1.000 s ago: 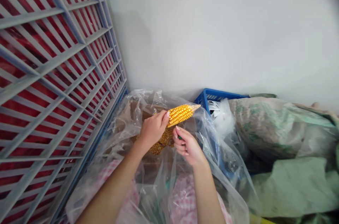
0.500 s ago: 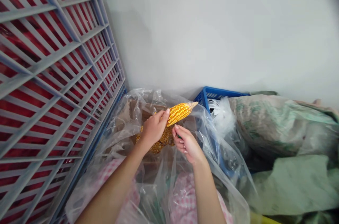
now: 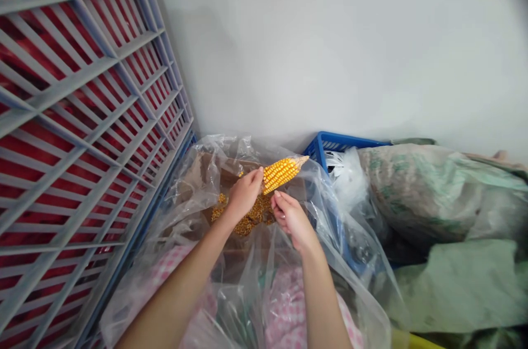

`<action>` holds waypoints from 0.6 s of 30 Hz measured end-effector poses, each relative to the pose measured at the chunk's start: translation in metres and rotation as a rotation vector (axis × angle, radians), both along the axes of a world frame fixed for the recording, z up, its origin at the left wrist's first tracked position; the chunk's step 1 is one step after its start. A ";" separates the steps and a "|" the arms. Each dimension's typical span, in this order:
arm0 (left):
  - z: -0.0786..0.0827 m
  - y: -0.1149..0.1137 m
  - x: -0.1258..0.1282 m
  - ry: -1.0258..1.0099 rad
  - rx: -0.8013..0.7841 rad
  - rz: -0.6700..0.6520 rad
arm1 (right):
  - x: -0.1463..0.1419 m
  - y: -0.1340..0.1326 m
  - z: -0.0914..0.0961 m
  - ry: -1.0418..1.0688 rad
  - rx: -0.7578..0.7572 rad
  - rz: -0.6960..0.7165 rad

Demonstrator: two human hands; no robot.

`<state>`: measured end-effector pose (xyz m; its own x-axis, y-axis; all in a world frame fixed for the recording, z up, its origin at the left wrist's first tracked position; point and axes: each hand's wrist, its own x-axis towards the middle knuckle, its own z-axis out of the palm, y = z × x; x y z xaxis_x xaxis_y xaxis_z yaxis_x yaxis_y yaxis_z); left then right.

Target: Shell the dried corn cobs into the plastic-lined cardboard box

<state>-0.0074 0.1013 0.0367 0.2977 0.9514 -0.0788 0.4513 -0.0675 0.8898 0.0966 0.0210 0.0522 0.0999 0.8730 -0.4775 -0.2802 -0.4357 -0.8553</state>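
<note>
A yellow ear of corn slants up to the right, its pale tip pointing away from me. Around its lower end is my left hand, closed on it with the thumb on top. Just below the cob, my right hand has its fingers curled in and its thumb pressed against them, close to the kernels. Whatever is inside those fingers is hidden. Underneath both hands, loose corn kernels lie in a cardboard box lined with a clear plastic bag.
A large slatted plastic crate with red showing behind it stands at the left. At the right are a blue basket, a white plastic bag and a stuffed woven sack. A white wall rises behind.
My left hand and the corn have hardly moved. The right hand has shifted slightly up and right against the cob's underside. A small green bit seen earlier in its fingers no longer shows.
</note>
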 end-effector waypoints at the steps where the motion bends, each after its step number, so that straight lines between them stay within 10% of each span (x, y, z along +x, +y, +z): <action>1: -0.001 0.000 0.001 0.007 -0.003 -0.007 | 0.001 0.000 0.000 -0.004 -0.001 -0.001; 18: 0.006 -0.009 0.005 0.210 -0.002 -0.015 | 0.004 0.002 -0.001 -0.055 -0.008 -0.027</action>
